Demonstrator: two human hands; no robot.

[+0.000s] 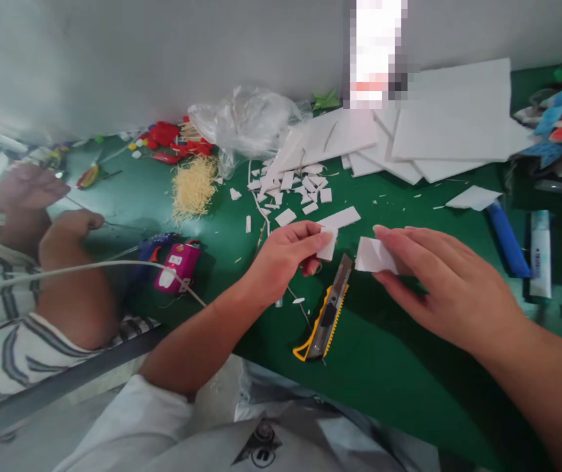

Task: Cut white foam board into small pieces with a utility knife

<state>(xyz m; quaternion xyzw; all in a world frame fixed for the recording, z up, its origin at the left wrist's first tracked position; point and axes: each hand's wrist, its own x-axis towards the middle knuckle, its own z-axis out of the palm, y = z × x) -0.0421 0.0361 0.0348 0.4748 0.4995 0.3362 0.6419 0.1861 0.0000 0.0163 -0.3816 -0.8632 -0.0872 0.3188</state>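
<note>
Between thumb and fingers, my left hand pinches a small white foam board piece. My right hand grips a second white piece, whose right part is hidden by the fingers; whether it is foam board or paper I cannot tell. The two pieces are held apart, a short gap between them. Below that gap a yellow and grey utility knife lies on the green table, its blade end pointing up toward the hands. A white foam strip lies just beyond my left hand.
Foam scraps lie beyond my hands, before stacked white foam sheets. A clear plastic bag and a pile of thin yellowish sticks are behind left. A blue-handled tool and a tube lie right. A co-worker's arm is left.
</note>
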